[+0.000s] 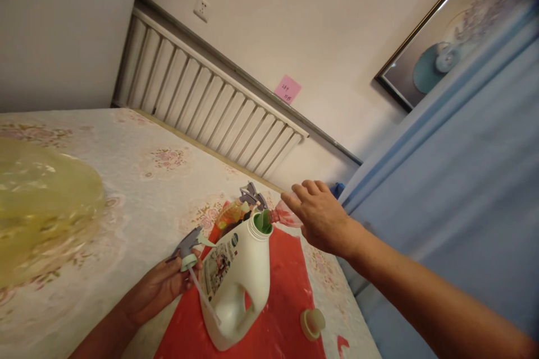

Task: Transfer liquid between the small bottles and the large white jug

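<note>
My left hand [166, 283] is closed around a grey trigger sprayer head [188, 247] with a pale green collar. Its thin dip tube slants down in front of a large white jug [248, 269]. The jug has a printed label, a moulded handle and an uncapped mouth with a green inner rim. My right hand [320, 216] grips a clear, pink-tinted bottle [286, 215] from above. The bottle lies tilted on its side, its neck at the jug's mouth; whether they touch I cannot tell. Fingers and palm hide part of the bottle.
Under the jug lies a red sheet [290, 269], with a pale cap [312, 323] on it. Behind stand an orange-tinted spray bottle [231, 215] and another grey sprayer head [251, 195]. A yellow translucent bag [46, 202] is on the flowered tablecloth [138, 196]. A blue curtain [455, 179] hangs right.
</note>
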### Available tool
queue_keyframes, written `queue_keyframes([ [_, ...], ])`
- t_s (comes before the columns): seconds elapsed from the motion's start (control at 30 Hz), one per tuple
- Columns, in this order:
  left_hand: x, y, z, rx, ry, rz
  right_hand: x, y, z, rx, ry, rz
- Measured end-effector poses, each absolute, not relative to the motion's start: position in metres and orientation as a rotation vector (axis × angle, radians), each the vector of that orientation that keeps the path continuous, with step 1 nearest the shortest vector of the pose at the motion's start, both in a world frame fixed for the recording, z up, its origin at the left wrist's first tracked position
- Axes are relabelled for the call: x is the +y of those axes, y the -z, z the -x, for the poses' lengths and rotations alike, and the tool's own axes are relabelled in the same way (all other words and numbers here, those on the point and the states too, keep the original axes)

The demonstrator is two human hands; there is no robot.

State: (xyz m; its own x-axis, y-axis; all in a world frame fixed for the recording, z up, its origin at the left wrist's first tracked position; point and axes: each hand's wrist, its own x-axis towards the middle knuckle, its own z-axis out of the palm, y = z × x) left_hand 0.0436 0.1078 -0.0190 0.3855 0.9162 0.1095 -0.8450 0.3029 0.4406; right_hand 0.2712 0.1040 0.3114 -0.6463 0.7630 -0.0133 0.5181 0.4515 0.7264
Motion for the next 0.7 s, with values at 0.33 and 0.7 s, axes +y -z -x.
queue_keyframes([
  [0.33, 0.108, 0.018, -0.043, 0.179, -1.159, -0.469, 0.101, -0.311, -0.269, 2.343, -1.129, -1.031],
  [0.7, 0.106, 0.018, -0.041, 0.211, -1.188, -0.465, 0.100, -0.297, -0.285, 2.445, -0.984, -1.221],
])
